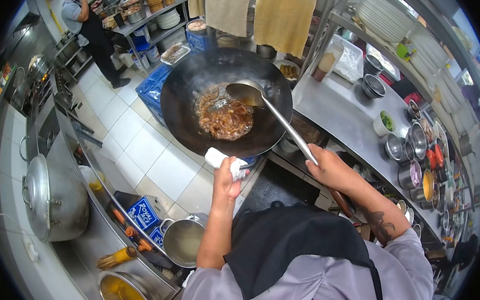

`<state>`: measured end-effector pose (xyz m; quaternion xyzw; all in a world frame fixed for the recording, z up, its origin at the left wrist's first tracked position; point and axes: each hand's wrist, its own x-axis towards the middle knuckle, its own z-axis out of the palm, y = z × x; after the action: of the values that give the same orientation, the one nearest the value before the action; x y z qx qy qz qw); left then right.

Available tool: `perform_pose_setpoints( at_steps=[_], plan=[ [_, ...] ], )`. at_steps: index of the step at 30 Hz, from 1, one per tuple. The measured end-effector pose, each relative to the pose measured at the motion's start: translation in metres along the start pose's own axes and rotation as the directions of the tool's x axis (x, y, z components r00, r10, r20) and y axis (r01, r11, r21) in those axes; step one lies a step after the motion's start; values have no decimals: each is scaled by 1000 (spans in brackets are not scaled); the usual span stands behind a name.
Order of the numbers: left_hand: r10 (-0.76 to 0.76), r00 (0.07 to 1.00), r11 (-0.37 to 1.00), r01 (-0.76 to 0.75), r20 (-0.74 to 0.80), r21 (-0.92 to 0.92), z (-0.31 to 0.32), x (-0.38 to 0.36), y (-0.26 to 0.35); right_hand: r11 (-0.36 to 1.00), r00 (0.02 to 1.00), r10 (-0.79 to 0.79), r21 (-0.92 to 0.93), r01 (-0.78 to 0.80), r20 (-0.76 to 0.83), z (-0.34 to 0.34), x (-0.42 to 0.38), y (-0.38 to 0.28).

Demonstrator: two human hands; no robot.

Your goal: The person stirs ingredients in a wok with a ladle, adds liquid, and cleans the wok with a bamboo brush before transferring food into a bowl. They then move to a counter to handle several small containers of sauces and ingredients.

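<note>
My left hand (226,179) grips the black wok (226,101) rim through a white cloth (224,161); my right hand (329,169) clasps the ladle (265,107), its bowl resting in the brown saucy food (224,118) ahead.

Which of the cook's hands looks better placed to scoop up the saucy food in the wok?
Probably the right hand: it grips the ladle, whose bowl sits over the food. The left hand holds the wok rim with a cloth.

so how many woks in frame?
1: the black wok at centre, rim gripped by the left hand through a white cloth; right hand holds the ladle. Others may be hidden.
</note>
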<state>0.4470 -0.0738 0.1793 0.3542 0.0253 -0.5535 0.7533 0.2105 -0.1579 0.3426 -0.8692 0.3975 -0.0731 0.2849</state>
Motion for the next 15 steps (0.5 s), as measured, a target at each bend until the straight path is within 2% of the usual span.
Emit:
perform_pose_setpoints(
  at_steps=[5,8,10,12,14,15],
  plan=[
    [5,1000,1000,-5,16,-6,-10,8,-4,1000,1000,-12,6,12,16,6,8,-5],
    [17,1000,1000,-17,1,-6,-7,3,-7,998,995,37,55,-42,90,20,10,-7],
    [27,999,1000,-27,-18,1,-9,2,-9,908,933,227,286,-306,278,28,13,-18],
    [-6,1000,1000,6,-4,6,-15,2,-12,816,924,131,491,-306,359,46,15,-10],
    [-16,1000,1000,16,-16,-11,-16,-4,-14,685,878,129,598,-415,461,53,14,-19],
    [-26,999,999,26,-22,-26,-17,-8,-15,685,874,125,596,-419,470,53,16,-24]
  ],
)
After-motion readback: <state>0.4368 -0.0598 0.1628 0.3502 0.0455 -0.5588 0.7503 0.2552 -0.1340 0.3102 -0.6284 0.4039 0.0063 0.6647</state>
